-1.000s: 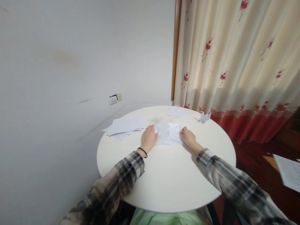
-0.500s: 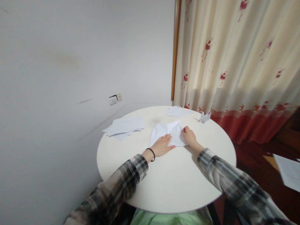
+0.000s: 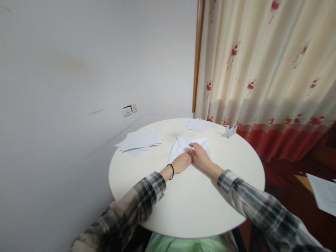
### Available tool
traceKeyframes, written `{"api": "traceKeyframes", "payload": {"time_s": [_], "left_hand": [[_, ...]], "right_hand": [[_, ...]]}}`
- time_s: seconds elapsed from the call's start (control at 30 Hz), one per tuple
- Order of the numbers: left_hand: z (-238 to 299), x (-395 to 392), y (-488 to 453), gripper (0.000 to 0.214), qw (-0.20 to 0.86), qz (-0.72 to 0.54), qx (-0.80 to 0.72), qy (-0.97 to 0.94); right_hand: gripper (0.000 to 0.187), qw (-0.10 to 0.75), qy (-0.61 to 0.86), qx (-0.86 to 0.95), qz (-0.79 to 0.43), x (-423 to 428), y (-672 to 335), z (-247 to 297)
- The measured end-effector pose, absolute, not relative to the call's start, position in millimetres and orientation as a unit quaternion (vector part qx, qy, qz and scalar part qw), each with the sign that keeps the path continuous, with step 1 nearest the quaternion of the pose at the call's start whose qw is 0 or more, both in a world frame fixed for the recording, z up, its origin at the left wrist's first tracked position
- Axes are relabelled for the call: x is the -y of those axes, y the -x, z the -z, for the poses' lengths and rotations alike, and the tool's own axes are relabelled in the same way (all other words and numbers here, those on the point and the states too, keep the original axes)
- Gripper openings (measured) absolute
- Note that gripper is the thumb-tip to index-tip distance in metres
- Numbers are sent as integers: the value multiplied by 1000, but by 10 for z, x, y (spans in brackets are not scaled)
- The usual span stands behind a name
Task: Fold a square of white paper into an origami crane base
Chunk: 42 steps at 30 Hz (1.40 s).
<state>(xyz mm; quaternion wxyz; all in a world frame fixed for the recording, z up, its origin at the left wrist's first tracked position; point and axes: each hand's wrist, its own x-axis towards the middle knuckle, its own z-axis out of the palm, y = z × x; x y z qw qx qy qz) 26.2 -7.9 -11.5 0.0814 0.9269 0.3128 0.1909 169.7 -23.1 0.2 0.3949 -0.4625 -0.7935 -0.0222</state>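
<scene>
A folded, creased sheet of white paper (image 3: 176,147) lies flat in the middle of the round table. My left hand (image 3: 181,163), with a black band at its wrist, is at the near edge of the sheet, fingers closed on the paper there. Right against it, my right hand (image 3: 201,156) reaches in from the right, its fingers bent and closed on the same near middle part of the sheet. The hands hide that part of the paper, and the fingertips partly cover one another.
A stack of white paper sheets (image 3: 141,140) lies on the left of the white round table (image 3: 194,210). At the far side are loose paper pieces (image 3: 197,124) and a folded paper figure (image 3: 230,131). A wall and a curtain (image 3: 262,70) stand behind.
My right hand has moved left from the sheet's right edge to meet my left hand. The left hand's spread fingers have drawn together, and the hand has turned slightly.
</scene>
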Motion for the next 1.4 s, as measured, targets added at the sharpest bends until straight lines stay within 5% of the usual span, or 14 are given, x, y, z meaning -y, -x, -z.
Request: {"api": "traceKeyframes", "payload": {"time_s": [0.17,0.67,1.13,1.4], "left_hand": [[122,35,-244,21,157,-257,-328,-895],[164,-49,-203,28,156,-271,-349,-883],[132,32,-196,47,9,-127,-420,-899],[-169,64,-139,30,5,-133,-430,-893]], "right_hand": [[26,359,461,806,-96,92,-1755,174],[31,360,459,798,-152,89,-1771,145],[37,275,472,836,-58,134,-1731,139],[23,250,512,819,-64,196,-1786,-8]]}}
